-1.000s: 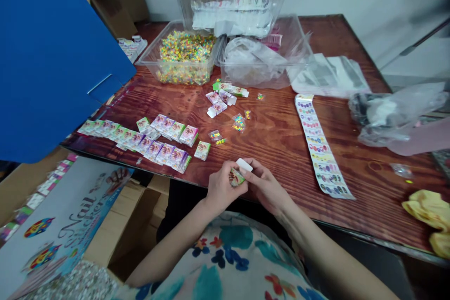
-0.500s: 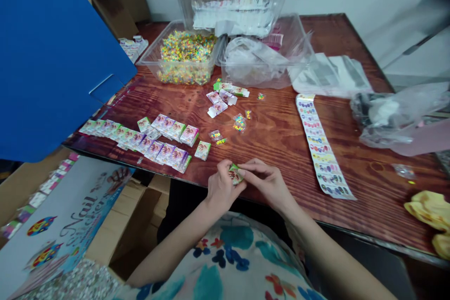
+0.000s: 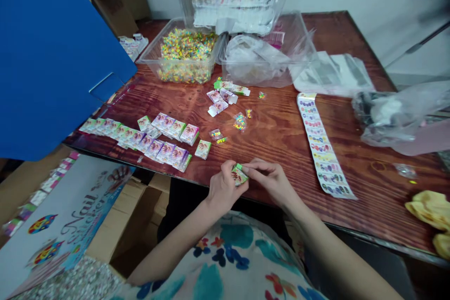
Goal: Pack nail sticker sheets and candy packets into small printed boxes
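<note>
Near the table's front edge, my left hand (image 3: 222, 183) is closed around a small green-and-white printed box (image 3: 239, 176). My right hand (image 3: 270, 178) pinches at the box's green top end, its thumb and fingers pressed together there. Just beyond my left hand lies a single similar box (image 3: 203, 149). Left of it, overlapping rows of small boxes (image 3: 165, 152) with green, purple and pink sides lie along the edge. Further back are small clear packets of coloured pieces (image 3: 240, 122) and several loose little boxes (image 3: 218, 106).
Clear bins stand at the back, one with many colourful packets (image 3: 186, 54), another with plastic bags (image 3: 253, 58). A sticker strip (image 3: 321, 145) lies to the right. A blue panel (image 3: 59, 61) blocks the left. Yellow cloth (image 3: 429, 211) lies at the right edge.
The box in my hands has turned slightly, and more of its green top and printed face shows. My right hand has shifted a little to the right.
</note>
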Demonstrator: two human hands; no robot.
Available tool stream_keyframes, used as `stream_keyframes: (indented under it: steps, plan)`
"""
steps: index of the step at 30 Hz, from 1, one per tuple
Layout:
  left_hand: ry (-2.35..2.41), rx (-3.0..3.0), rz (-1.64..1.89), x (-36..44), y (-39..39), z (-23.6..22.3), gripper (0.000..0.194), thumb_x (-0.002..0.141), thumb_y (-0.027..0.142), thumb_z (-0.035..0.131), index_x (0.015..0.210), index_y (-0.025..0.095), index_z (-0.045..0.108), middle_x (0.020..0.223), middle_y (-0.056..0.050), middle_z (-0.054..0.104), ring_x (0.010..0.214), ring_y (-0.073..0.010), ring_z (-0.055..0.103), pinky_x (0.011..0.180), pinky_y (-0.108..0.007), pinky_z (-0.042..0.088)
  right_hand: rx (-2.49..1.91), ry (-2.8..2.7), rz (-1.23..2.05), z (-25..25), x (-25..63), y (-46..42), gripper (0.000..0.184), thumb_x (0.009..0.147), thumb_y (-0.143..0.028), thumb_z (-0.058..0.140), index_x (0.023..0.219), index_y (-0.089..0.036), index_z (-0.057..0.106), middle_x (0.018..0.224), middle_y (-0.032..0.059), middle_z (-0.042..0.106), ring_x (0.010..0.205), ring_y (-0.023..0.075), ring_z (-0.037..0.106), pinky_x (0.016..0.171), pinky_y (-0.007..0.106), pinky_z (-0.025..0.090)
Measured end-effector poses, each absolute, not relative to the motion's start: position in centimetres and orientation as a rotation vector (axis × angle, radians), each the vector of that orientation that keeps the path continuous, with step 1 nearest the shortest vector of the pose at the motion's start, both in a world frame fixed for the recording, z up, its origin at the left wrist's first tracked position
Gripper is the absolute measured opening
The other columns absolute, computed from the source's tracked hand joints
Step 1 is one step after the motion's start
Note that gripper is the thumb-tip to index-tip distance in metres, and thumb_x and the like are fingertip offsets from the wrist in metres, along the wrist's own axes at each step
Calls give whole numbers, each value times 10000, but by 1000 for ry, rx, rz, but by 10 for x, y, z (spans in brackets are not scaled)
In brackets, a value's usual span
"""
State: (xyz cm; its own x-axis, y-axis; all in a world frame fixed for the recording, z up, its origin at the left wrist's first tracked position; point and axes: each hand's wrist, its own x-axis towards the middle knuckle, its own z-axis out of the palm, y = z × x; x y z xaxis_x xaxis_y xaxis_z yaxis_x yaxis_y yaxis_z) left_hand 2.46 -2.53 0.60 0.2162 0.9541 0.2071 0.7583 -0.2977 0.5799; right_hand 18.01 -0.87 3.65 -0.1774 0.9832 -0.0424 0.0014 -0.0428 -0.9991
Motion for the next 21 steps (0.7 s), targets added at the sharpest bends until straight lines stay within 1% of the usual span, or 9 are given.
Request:
stream_keyframes:
  steps: [5, 9, 13, 17, 21]
  plan:
    - [1607, 2099, 703, 26, -24, 11, 569, 778, 283, 635, 1185, 212, 242, 1026, -91, 683, 820, -269, 724, 652, -358, 551, -1089, -1527, 1248, 39, 186, -8, 201, 842, -386, 674, 937, -245, 782, 794, 42, 650, 741, 156, 606, 683, 286, 489]
    - [1607, 2009, 662, 24, -22, 18, 569, 785, 293, 636, 1184, 217, 238, 960, -65, 680, 830, -271, 718, 677, -370, 550, -1011, -1677, 1138, 43, 182, -14, 246, 920, -344, 575, 1091, -269, 734, 857, 47, 625, 789, 156, 609, 693, 279, 504]
    - [1573, 1988, 679, 20, -20, 21, 519, 815, 304, 606, 1187, 203, 259, 1002, -101, 669, 850, -289, 712, 679, -386, 542, -994, -1757, 978, 43, 177, -21, 295, 944, -303, 536, 1201, -268, 677, 900, 52, 605, 800, 149, 601, 703, 270, 513]
    - [1538, 2028, 694, 19, -20, 20, 541, 789, 279, 637, 1196, 200, 289, 986, -96, 670, 866, -294, 709, 695, -383, 537, -1001, -1751, 961, 42, 177, -21, 294, 951, -311, 520, 1189, -256, 682, 898, 60, 626, 789, 153, 612, 691, 271, 521]
    - [1555, 2054, 659, 22, -19, 20, 534, 786, 288, 644, 1201, 191, 321, 968, -86, 678, 826, -273, 711, 667, -348, 522, -979, -1723, 987, 39, 177, -18, 272, 945, -300, 533, 1163, -249, 688, 920, 65, 643, 823, 162, 622, 720, 283, 522]
